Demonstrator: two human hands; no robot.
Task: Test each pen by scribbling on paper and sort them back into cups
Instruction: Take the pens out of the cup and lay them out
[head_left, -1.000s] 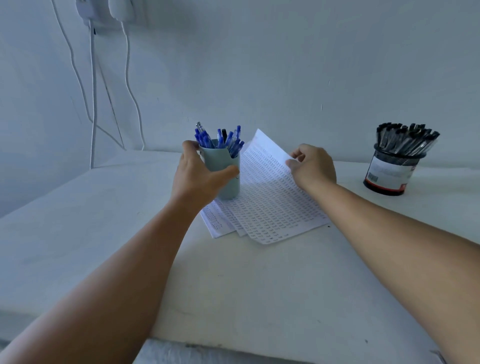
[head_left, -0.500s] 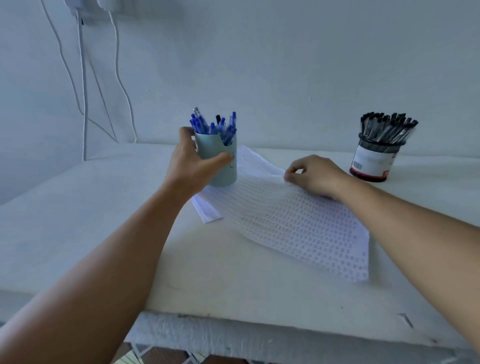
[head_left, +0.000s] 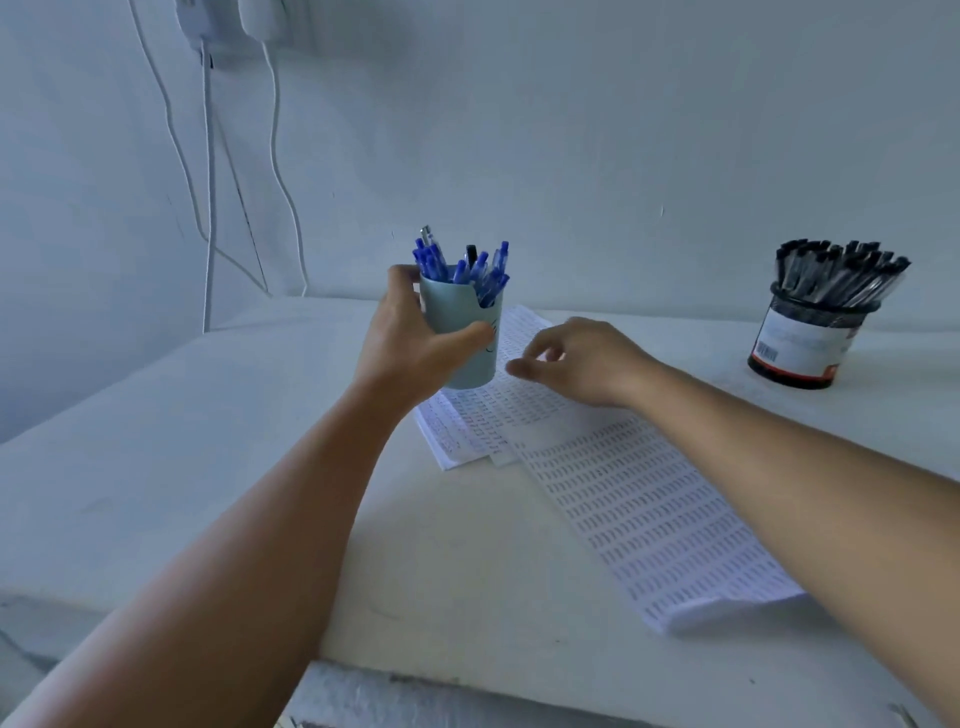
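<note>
My left hand (head_left: 415, 343) grips a pale green cup (head_left: 470, 332) filled with several blue pens (head_left: 462, 265), and the cup sits on the back corner of a stack of printed paper (head_left: 472, 426). One printed sheet (head_left: 649, 514) lies pulled out of the stack toward the near right. Over the papers beside the cup hovers my right hand (head_left: 582, 364), its fingers loosely curled and holding nothing. A black cup with a white label (head_left: 800, 343) stands at the far right, packed with several black pens (head_left: 836, 278).
The white table (head_left: 182, 467) runs to a front edge near the bottom of the view. White cables (head_left: 208, 182) hang down the wall at the back left from plugs above.
The top sheet has been pulled further toward the near right. My right hand has let it go and moved left toward the cup. My left hand still holds the cup.
</note>
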